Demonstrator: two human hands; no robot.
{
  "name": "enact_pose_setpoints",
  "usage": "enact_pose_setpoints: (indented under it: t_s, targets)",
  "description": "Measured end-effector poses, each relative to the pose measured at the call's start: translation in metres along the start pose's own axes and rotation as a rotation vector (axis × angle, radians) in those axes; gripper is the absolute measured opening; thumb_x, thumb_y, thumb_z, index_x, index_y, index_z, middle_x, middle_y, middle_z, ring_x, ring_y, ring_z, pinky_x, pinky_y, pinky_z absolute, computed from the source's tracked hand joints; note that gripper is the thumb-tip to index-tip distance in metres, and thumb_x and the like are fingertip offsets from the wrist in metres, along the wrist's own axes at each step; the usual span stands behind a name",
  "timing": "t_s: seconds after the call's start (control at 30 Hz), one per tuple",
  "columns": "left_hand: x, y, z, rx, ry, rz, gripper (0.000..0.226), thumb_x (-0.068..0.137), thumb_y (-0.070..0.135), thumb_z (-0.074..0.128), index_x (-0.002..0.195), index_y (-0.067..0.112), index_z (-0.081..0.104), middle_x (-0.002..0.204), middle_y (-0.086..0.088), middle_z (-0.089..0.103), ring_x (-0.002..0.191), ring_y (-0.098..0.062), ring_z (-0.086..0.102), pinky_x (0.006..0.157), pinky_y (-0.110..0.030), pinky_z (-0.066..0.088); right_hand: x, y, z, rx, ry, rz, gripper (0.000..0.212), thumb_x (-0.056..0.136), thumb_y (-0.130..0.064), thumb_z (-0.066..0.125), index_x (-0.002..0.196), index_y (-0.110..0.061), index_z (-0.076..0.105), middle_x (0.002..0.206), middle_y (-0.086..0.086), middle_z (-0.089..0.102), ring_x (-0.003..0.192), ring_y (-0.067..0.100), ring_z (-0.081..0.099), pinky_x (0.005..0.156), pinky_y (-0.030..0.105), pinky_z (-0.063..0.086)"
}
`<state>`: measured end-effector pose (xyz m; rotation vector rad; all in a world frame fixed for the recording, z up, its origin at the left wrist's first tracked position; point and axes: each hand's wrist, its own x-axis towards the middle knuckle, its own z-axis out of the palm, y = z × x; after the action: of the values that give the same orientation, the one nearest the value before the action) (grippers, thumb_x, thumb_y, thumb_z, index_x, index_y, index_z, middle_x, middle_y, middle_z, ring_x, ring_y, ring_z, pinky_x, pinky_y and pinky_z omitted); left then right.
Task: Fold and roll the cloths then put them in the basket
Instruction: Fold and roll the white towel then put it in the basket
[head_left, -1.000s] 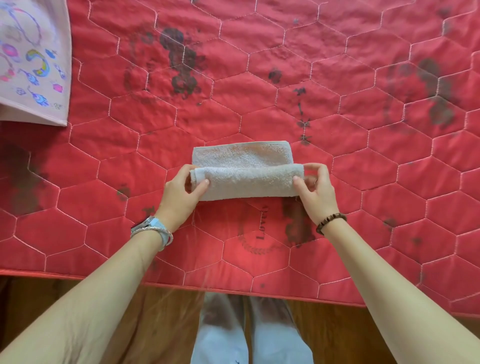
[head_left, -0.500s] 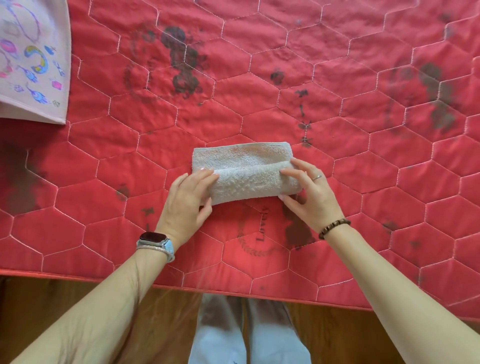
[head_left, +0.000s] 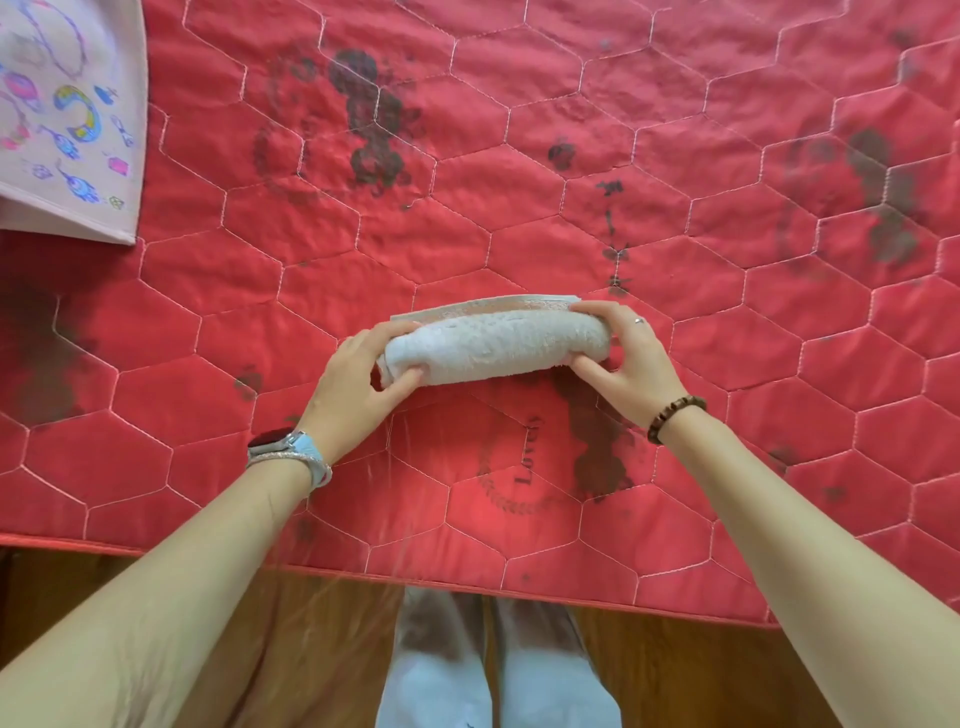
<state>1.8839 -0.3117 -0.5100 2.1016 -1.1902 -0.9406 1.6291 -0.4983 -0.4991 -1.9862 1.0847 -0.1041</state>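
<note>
A pale grey terry cloth (head_left: 496, 345) lies rolled into a thick tube in the middle of the red quilted mat (head_left: 519, 218). Only a thin strip of its flat far edge shows beyond the roll. My left hand (head_left: 358, 379) grips the roll's left end, fingers over the top and thumb underneath. My right hand (head_left: 626, 358) grips the right end the same way. No basket is in view.
A pink printed cloth (head_left: 62, 119) lies flat at the mat's far left corner. The mat's near edge runs along a brown wooden floor (head_left: 182, 649), where my legs in light trousers (head_left: 493, 670) stand.
The roll has grown thicker and moved away from me, taking up almost all the flat part. Both hands shifted from pressing on the roll to gripping its ends.
</note>
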Motion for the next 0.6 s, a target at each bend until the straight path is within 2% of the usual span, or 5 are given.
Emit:
enact_pose_setpoints:
  t_s: [0.07,0.17,0.3,0.43,0.6]
  targets:
    - [0.005,0.001,0.002,-0.115,0.004,-0.116,0.032,0.084,0.054,0.051,0.116,0.049,0.05,0.107,0.017,0.063,0.103,-0.015,0.055,0.088,-0.031,0.042,0.005,-0.003,0.001,0.043,-0.018,0.082,0.04,0.083,-0.028,0.07,0.12,-0.03,0.056,0.118,-0.01,0.059,0.111,0.015,0.051,0.092,0.029,0.045]
    - [0.015,0.006,0.006,-0.154,0.07,-0.245,0.029,0.09,0.055,0.053,0.11,0.034,0.056,0.101,-0.004,0.058,0.093,-0.018,0.054,0.083,-0.034,0.044,0.012,-0.009,0.006,0.091,0.005,0.182,0.036,0.083,-0.041,0.066,0.116,-0.03,0.056,0.113,-0.001,0.055,0.102,0.019,0.055,0.09,0.035,0.048]
    - [0.029,0.022,0.008,-0.209,0.139,-0.473,0.042,0.092,0.053,0.056,0.083,0.013,0.047,0.101,-0.002,0.04,0.085,-0.019,0.05,0.075,-0.024,0.046,0.02,-0.017,0.008,0.104,0.035,0.297,0.033,0.089,-0.042,0.064,0.113,-0.02,0.059,0.115,0.006,0.042,0.089,0.003,0.049,0.091,0.028,0.047]
    - [0.04,0.031,0.005,-0.639,0.091,-0.722,0.032,0.09,0.048,0.062,0.107,0.022,0.057,0.125,-0.007,0.056,0.107,-0.023,0.064,0.074,-0.039,0.062,0.024,-0.021,0.007,0.219,0.03,0.394,0.044,0.083,-0.061,0.062,0.104,-0.022,0.065,0.118,0.006,0.052,0.091,0.005,0.058,0.078,0.014,0.045]
    - [0.04,0.036,0.002,-0.876,0.153,-0.727,0.029,0.093,0.029,0.067,0.112,0.009,0.057,0.116,-0.009,0.067,0.102,-0.018,0.067,0.087,-0.035,0.058,0.018,-0.023,0.004,0.42,0.068,0.426,0.031,0.084,-0.052,0.069,0.099,-0.025,0.067,0.101,-0.006,0.07,0.094,0.008,0.066,0.089,0.036,0.056]
